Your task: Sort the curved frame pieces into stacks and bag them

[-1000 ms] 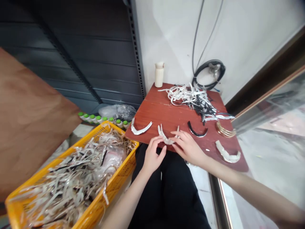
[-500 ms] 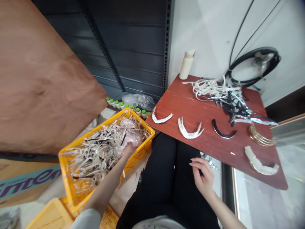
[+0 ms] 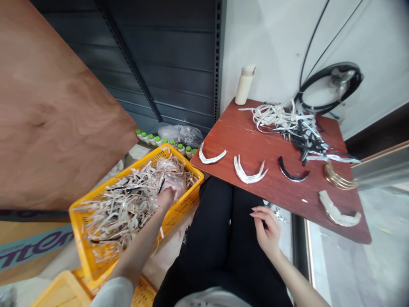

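Yellow crate; two hands, left one inside; five strip arcs.

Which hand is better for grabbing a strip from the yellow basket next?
Probably the left hand: it's inside the yellow basket, close to the strips. The right hand is outside it, farther away.

The left hand is being held inside a yellow crate, at a clear plastic bag among tangled pale strips; its tip is being partly hidden. The right hand is being held, loosely bent, over black trousers near the table. On the table, two silvery-white curved bundles, a black curved bundle, a gold curved bundle, a whitish curved piece, a white cylinder and a mixed heap of strips are being supported.
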Tool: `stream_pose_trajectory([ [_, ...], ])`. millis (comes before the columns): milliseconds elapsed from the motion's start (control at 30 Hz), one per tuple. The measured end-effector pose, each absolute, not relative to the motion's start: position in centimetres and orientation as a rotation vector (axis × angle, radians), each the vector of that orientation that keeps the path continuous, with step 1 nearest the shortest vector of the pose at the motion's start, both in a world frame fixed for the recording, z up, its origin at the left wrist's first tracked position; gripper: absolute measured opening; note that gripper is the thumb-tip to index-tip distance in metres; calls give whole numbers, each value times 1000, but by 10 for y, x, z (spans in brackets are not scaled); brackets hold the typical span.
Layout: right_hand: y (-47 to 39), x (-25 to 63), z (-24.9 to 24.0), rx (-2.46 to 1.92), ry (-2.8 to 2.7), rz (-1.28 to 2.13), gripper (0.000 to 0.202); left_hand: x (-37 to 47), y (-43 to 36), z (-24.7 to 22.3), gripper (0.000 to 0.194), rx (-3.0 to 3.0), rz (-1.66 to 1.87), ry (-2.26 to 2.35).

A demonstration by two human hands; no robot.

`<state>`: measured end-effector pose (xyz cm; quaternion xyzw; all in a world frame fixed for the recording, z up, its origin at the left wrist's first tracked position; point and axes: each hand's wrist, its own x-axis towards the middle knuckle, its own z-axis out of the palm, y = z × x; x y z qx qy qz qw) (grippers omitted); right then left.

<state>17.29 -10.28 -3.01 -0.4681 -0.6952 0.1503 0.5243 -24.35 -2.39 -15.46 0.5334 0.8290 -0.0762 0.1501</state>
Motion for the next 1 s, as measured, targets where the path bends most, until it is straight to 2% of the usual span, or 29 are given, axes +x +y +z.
stream_pose_trajectory([
  [200, -102, 170, -30, -1115, -1682, 395, 22, -243, -5, -156, 39, 1763, -230, 2169],
  [500, -102, 169, -26, -1158, -1651, 407, 21, -259, 12, -160, 36, 1787, -423, 1964],
  [833, -100, 168, -28, -1172, -1651, 423, 20, -263, -15, -160, 36, 1566, -331, 2265],
  [1000, -100, 170, -27, -1163, -1654, 424, 20, -273, -26, -129, 37, 1486, -91, 2401],
])
